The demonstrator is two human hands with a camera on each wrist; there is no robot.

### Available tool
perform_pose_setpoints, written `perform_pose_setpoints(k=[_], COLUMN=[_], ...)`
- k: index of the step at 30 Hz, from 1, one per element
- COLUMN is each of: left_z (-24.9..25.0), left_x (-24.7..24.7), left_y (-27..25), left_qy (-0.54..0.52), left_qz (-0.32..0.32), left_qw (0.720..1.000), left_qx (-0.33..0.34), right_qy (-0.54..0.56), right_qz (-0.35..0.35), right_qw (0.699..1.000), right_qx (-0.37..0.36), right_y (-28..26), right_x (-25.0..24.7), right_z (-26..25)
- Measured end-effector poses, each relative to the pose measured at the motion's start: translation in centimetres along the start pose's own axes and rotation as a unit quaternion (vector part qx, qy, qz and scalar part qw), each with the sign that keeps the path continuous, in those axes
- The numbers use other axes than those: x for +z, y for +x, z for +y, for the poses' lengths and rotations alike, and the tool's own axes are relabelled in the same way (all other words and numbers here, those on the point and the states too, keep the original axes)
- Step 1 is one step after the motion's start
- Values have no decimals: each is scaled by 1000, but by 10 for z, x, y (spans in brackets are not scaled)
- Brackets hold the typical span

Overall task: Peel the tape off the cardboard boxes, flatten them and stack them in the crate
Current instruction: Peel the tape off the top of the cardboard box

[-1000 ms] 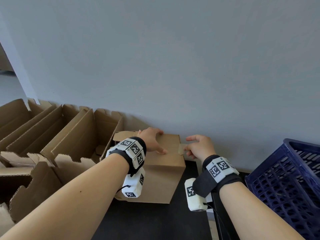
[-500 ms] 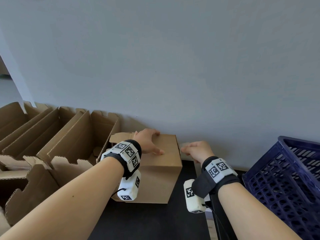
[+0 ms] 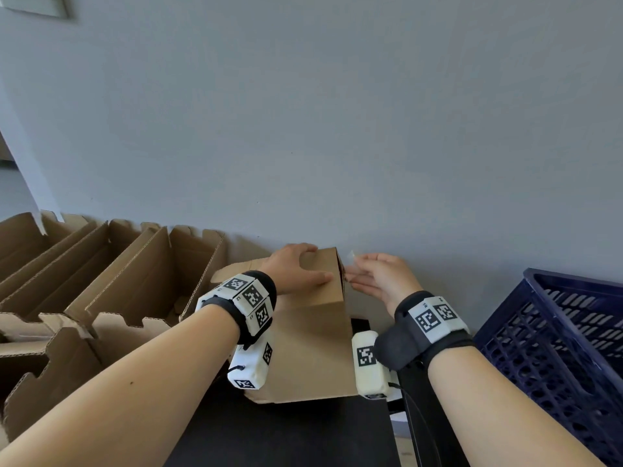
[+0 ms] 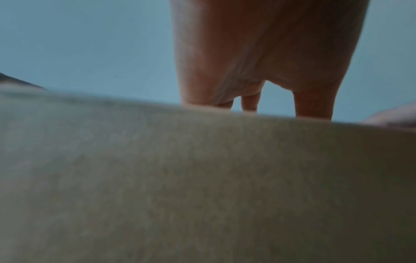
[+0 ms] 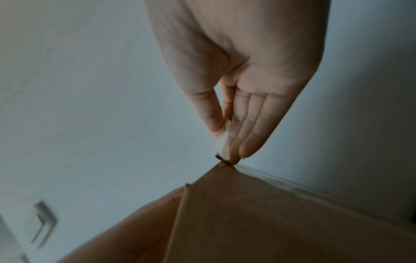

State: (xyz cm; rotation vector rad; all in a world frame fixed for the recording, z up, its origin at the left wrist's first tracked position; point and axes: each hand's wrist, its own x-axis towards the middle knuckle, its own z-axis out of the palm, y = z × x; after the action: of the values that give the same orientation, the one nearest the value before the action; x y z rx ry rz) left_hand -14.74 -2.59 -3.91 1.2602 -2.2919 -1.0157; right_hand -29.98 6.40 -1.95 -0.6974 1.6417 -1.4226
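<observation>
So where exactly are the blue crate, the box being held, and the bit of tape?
blue crate [image 3: 539,281]: head view, its near left rim.
cardboard box [image 3: 310,348]: head view, its front face.
tape [image 3: 353,255]: head view, loose end above the right hand's fingertips.

Looks like a packing/storage corner, prob a stockroom or back office.
Plain grey wall [image 3: 337,129], row of open cardboard boxes [image 3: 111,274] on the left, blue plastic crate [image 3: 556,338] far right, black tabletop [image 3: 286,436] near.

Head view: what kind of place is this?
Probably a packing or storage corner. Opened cardboard boxes stand along a bare grey wall, a blue crate sits at the right, and both hands work a box on a dark table.
</observation>
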Motion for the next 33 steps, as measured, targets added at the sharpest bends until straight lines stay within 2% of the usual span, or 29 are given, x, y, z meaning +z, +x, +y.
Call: perform_pose_setpoints(k=[2, 5, 9, 13, 22, 33], left_z=[12, 26, 32, 25, -1, -10], left_x=[-3, -7, -12, -15, -23, -24], left_y=[-2, -6, -9, -13, -21, -21], left_qy=[-53, -109, -120, -84, -110, -131], left_qz=[0, -2, -10, 9, 22, 20], left_qw=[998, 992, 990, 993, 992, 989], left_qx=[23, 61, 78, 80, 59, 63], right_qy=[3, -48, -95, -108, -111, -123], right_qz=[-5, -15, -18, -33, -4, 14], right_qw=[1000, 997, 991, 989, 992, 991], right_qx=[-23, -65, -93, -95, -52, -48], right_y=[-2, -7, -9, -10, -4, -2], right_x=[1, 6, 14, 23, 48, 54], right_z=[-15, -30, -35, -34, -10, -6])
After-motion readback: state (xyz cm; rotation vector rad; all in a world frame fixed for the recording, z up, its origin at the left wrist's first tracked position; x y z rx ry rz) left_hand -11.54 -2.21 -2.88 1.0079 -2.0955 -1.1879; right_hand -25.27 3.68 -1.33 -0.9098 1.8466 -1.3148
